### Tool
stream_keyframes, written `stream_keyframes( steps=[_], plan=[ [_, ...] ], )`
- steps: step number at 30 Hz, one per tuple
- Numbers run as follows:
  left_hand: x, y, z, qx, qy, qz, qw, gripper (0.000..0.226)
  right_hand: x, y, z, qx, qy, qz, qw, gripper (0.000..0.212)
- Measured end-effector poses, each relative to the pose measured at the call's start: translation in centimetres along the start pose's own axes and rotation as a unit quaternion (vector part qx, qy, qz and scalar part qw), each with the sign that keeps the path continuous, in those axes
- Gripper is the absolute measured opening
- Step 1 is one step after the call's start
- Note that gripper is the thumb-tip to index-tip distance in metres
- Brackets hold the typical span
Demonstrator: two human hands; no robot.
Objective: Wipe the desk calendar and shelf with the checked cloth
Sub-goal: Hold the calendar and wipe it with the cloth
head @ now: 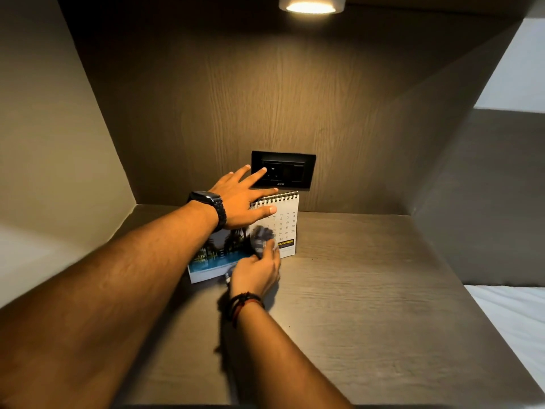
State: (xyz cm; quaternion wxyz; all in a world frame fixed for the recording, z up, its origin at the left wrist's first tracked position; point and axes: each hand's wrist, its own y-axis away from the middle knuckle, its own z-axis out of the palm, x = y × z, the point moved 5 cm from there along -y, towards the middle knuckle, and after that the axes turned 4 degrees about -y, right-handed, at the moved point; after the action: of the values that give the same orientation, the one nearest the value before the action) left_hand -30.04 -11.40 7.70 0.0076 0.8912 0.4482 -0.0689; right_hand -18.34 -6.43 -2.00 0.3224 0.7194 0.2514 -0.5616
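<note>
A spiral-bound desk calendar [287, 219] stands on the wooden shelf [368, 290], near its back wall. My left hand [241, 199], with a black watch on the wrist, rests fingers spread on the calendar's top edge, thumb on the front page. My right hand [256, 274] presses the bunched checked cloth [261, 239] against the calendar's front face. The cloth is blurred. A picture panel of the calendar [212, 258] shows below my left wrist.
A black socket plate [290, 169] sits on the back wall just above the calendar. A round lamp [311, 5] shines from the top panel. Side walls close the shelf left and right. White bedding [513, 314] lies beyond the shelf's right edge.
</note>
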Motion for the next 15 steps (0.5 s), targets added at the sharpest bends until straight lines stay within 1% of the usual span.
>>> stream_keyframes(
  steps=[2,4,6,8,10,11,12,15],
  plan=[
    [0.1,0.0,0.0,0.001,-0.002,0.001,1.000,0.075,-0.9,-1.1,-0.8,0.041,-0.065,0.046,0.996,0.055],
    [0.1,0.0,0.0,0.004,-0.012,0.004,1.000,0.074,-2.0,-1.2,-0.4,0.042,-0.092,0.039,0.994,0.054],
    [0.1,0.1,0.0,0.005,-0.015,0.006,1.000,0.073,-2.6,0.3,0.6,0.010,-0.070,-0.008,0.997,0.055],
    [0.1,0.0,0.1,0.005,-0.016,0.007,1.000,0.074,-1.7,2.0,1.3,-0.031,-0.021,-0.050,0.998,0.057],
    [0.1,0.0,0.0,0.007,-0.017,0.008,1.000,0.073,-0.4,2.3,1.1,-0.048,0.040,-0.064,0.996,0.059],
    [0.1,0.0,0.0,0.008,-0.019,0.008,1.000,0.072,-0.2,1.8,0.7,-0.043,0.045,-0.054,0.997,0.059],
    [0.1,0.0,0.0,0.009,-0.020,0.009,1.000,0.072,-0.2,1.0,0.2,-0.027,0.027,-0.034,0.999,0.059],
    [0.1,0.1,0.0,0.008,-0.022,0.009,1.000,0.071,-1.7,-0.9,-0.8,0.028,-0.052,0.027,0.998,0.057]
  ],
)
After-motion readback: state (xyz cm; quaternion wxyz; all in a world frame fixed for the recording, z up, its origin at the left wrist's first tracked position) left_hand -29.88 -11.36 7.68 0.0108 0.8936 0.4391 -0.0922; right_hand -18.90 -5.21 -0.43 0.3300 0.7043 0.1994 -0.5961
